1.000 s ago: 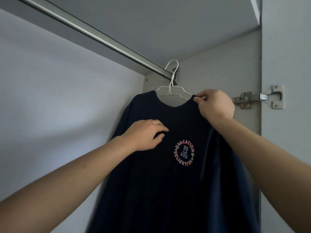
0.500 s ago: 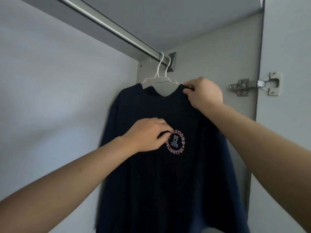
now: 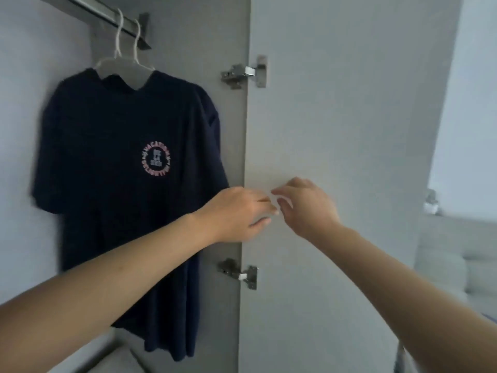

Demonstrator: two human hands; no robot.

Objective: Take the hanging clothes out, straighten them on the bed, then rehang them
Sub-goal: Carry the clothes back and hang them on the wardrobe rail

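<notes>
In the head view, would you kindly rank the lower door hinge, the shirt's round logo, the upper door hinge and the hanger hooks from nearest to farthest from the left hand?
From the left hand:
1. Lower door hinge, just below it.
2. Round logo on the shirt, up to the left.
3. Upper door hinge, well above.
4. Hanger hooks on the rail, top left.

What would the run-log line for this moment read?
stage: rehang done | navy T-shirt: on white hanger, on rail | left hand: empty, off shirt | right hand: empty, before wardrobe door
</notes>
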